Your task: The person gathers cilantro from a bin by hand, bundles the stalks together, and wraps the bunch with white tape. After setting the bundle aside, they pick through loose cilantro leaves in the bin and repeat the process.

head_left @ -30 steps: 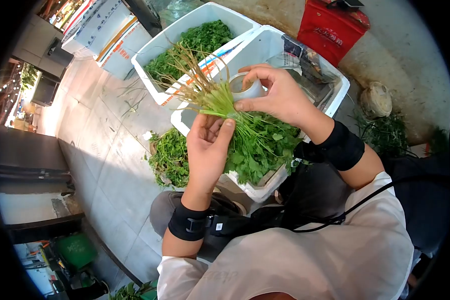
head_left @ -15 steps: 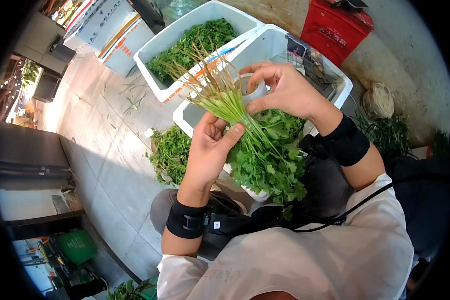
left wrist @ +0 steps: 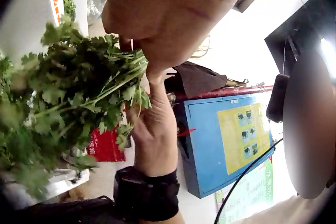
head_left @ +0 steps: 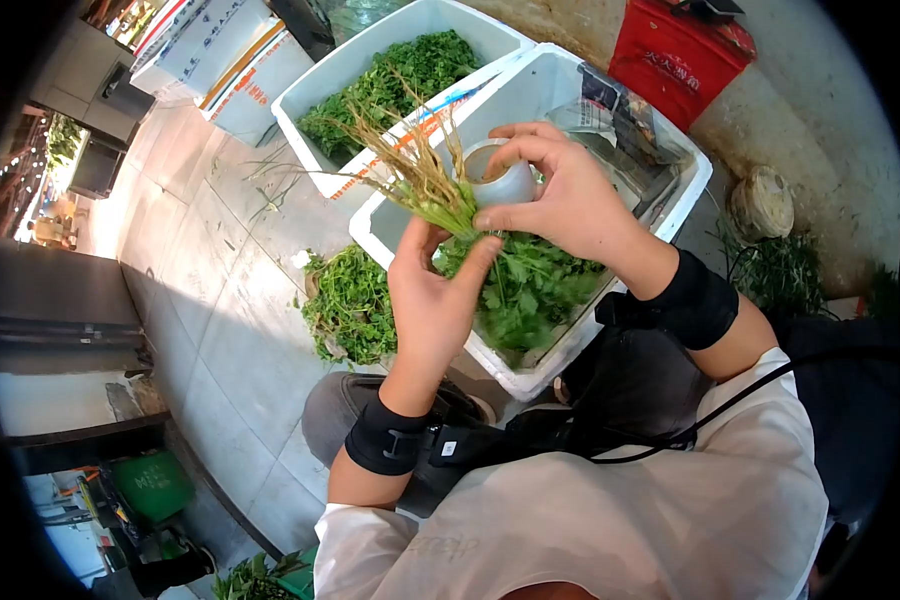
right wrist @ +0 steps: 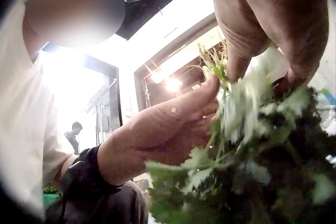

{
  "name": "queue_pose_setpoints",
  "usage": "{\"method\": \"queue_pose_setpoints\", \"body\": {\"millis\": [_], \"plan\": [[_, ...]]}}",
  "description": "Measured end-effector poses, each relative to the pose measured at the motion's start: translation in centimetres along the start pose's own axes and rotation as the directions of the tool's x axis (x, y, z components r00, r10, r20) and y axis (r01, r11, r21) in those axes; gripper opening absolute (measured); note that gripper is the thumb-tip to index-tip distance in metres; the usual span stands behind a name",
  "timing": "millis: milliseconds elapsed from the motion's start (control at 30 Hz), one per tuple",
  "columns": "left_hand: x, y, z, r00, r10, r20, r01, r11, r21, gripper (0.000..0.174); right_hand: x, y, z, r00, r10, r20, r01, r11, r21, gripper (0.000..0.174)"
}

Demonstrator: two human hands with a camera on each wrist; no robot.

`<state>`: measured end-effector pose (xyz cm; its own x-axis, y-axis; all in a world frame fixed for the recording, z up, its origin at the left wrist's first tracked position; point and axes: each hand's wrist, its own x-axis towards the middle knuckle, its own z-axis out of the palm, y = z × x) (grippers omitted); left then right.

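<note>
In the head view my left hand (head_left: pixel 435 290) grips a bunch of cilantro (head_left: pixel 438 205) around its stems, thumb on the near side. Its thin brown roots (head_left: pixel 410 150) point up and left, while the leaves (head_left: pixel 525 295) hang below, over the near end of a white foam box. My right hand (head_left: pixel 570 195) holds a roll of tape (head_left: pixel 513 183) with fingers in its core, its thumb right at the stems. From the left wrist, the leaves (left wrist: pixel 73 82) fan out left of the hands. The right wrist view shows the left thumb (right wrist: pixel 202 95) against the stems.
The near foam box (head_left: pixel 370 235) holds newspaper (head_left: pixel 610 125); another foam box (head_left: pixel 295 115) behind contains more greens. A pile of loose greens (head_left: pixel 350 305) lies on the tiled floor to the left. A red box (head_left: pixel 675 60) stands at the back right by the wall.
The bunch swung its leaves toward me and the lower right, then back over the box, its stems turning in the left hand. The tape roll stays beside the stems in the right hand.
</note>
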<state>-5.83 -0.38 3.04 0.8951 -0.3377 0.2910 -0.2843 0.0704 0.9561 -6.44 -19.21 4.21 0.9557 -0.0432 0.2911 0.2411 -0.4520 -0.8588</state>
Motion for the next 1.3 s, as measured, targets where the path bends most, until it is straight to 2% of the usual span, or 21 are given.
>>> {"method": "queue_pose_setpoints", "body": {"millis": [33, 67, 133, 167, 200, 233, 300, 433, 500, 567, 633, 700, 767, 867, 933, 1000, 1033, 1067, 1200, 1267, 1300], "plan": [[-0.1, -0.4, -0.2, 0.998, -0.055, 0.002, 0.055, 0.998, -0.011, 0.036, -0.1, -0.2, 0.1, 0.999, -0.039, -0.018, 0.038, 0.995, -0.09, 0.037], [-0.1, -0.6, -0.5, 0.994, -0.109, 0.003, 0.11, 0.994, -0.023, 0.035, -0.1, -0.3, -0.1, 0.999, -0.04, -0.018, 0.038, 0.995, -0.089, 0.037], [0.0, -0.6, -0.8, 0.993, -0.111, 0.046, 0.111, 0.994, -0.012, 0.037, 0.2, -0.5, -0.5, 0.999, 0.0, 0.045, 0.0, 1.0, 0.007, 0.037], [-0.1, -0.6, -0.7, 0.994, -0.1, 0.05, 0.105, 0.988, -0.116, 0.04, 0.4, -0.4, -0.9, 0.999, 0.001, 0.045, -0.001, 1.0, 0.007, 0.037], [-0.1, -0.6, -0.6, 0.995, -0.089, 0.053, 0.098, 0.971, -0.22, 0.042, 0.7, -0.1, -1.4, 0.996, -0.01, 0.089, 0.0, 0.994, 0.114, 0.037], [-0.1, -0.3, -0.6, 0.995, -0.089, 0.051, 0.098, 0.97, -0.223, 0.042, 1.0, 0.2, -1.8, 0.991, -0.026, 0.133, -0.004, 0.976, 0.218, 0.036], [-0.1, 0.7, -1.0, 0.951, -0.239, 0.197, 0.295, 0.894, -0.338, 0.044, 1.3, 0.6, -2.3, 0.988, -0.02, 0.156, -0.021, 0.966, 0.256, 0.036], [-0.3, 0.4, -1.5, 0.918, -0.267, 0.293, 0.369, 0.847, -0.383, 0.043, 1.2, 0.1, -2.6, 0.968, 0.053, 0.246, -0.116, 0.961, 0.251, 0.037], [-0.1, 0.8, -1.6, 0.89, -0.24, 0.389, 0.406, 0.805, -0.433, 0.04, 1.0, 0.3, -2.5, 0.973, 0.026, 0.23, -0.095, 0.95, 0.297, 0.038], [0.1, 0.5, -2.0, 0.884, -0.27, 0.381, 0.419, 0.818, -0.394, 0.04, 0.8, 0.3, -2.3, 0.977, -0.002, 0.212, -0.073, 0.937, 0.343, 0.039], [0.2, 0.0, -2.1, 0.881, -0.297, 0.368, 0.429, 0.83, -0.357, 0.04, 0.8, 0.2, -2.2, 0.975, 0.051, 0.218, -0.132, 0.917, 0.376, 0.042], [0.3, -0.5, -2.0, 0.925, -0.293, 0.243, 0.354, 0.897, -0.266, 0.042, 0.8, 0.6, -1.8, 0.98, 0.044, 0.194, -0.118, 0.914, 0.388, 0.043], [0.3, -0.5, -1.8, 0.923, -0.301, 0.24, 0.363, 0.886, -0.288, 0.043, 0.7, 0.6, -1.6, 0.985, 0.039, 0.168, -0.104, 0.91, 0.4, 0.043], [0.0, -0.2, -1.6, 0.931, -0.293, 0.218, 0.349, 0.889, -0.295, 0.042, 0.5, 0.1, -1.2, 0.992, 0.055, 0.11, -0.091, 0.931, 0.352, 0.044], [-0.1, -0.3, -1.2, 0.939, -0.282, 0.197, 0.33, 0.9, -0.283, 0.041, 0.1, -0.1, -0.7, 0.999, 0.045, 0.015, -0.047, 0.986, 0.161, 0.045], [-0.1, -0.8, -0.9, 0.98, -0.032, 0.198, 0.078, 0.97, -0.23, 0.039, -0.3, -0.5, -0.2, 0.999, 0.024, 0.022, -0.027, 0.986, 0.166, 0.046], [-0.2, 0.0, -1.8, 0.945, -0.216, 0.246, 0.235, 0.971, -0.052, 0.041, -0.4, -0.7, -0.1, 1.0, 0.002, 0.03, -0.007, 0.986, 0.167, 0.047], [-0.2, 0.2, -1.7, 0.946, -0.216, 0.24, 0.235, 0.97, -0.055, 0.041, -0.3, -0.7, -0.2, 0.999, 0.001, 0.036, -0.007, 0.986, 0.165, 0.047], [0.4, 0.9, -1.7, 0.943, -0.251, 0.219, 0.305, 0.917, -0.258, 0.045, 0.5, -0.4, -1.9, 0.989, -0.018, 0.147, -0.019, 0.969, 0.248, 0.041], [0.5, 1.1, -2.1, 0.928, -0.235, 0.29, 0.337, 0.861, -0.38, 0.046, 0.9, 0.0, -2.5, 0.971, 0.014, 0.237, -0.115, 0.9, 0.421, 0.038], [0.4, 1.2, -2.1, 0.919, -0.251, 0.303, 0.357, 0.857, -0.371, 0.046, 0.7, -0.2, -2.4, 0.978, -0.032, 0.204, -0.043, 0.935, 0.352, 0.036]]}}
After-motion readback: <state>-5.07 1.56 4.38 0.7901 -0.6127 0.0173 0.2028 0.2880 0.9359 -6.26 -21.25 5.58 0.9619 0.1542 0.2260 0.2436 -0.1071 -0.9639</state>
